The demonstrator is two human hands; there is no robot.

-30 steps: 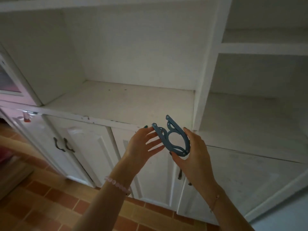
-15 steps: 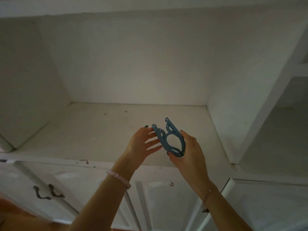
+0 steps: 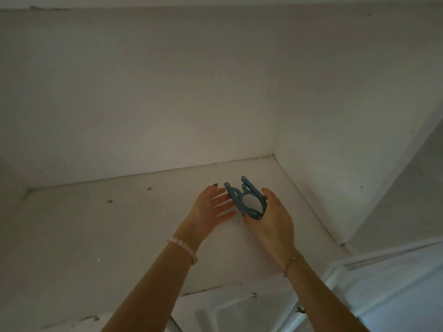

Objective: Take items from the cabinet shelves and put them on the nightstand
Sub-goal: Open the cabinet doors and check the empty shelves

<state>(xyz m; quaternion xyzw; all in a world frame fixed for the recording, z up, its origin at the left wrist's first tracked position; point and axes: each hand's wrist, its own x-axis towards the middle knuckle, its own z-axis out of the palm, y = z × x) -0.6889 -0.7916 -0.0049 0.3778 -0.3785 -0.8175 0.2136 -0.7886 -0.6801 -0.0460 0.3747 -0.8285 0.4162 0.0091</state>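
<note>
Right hand (image 3: 271,221) grip pinches the folded blue hanger (image 3: 247,200); left hand (image 3: 211,207) open beside it. Looks light, stiff plastic, so hold near the hinge.

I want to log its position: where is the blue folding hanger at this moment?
In the head view, right of centre, the blue folding hanger is gripped by the right hand, over the white shelf; the open left hand is beside it.

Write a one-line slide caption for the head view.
Right hand holds a folded blue hanger above the bare white cabinet shelf; open left hand beside it.
</note>
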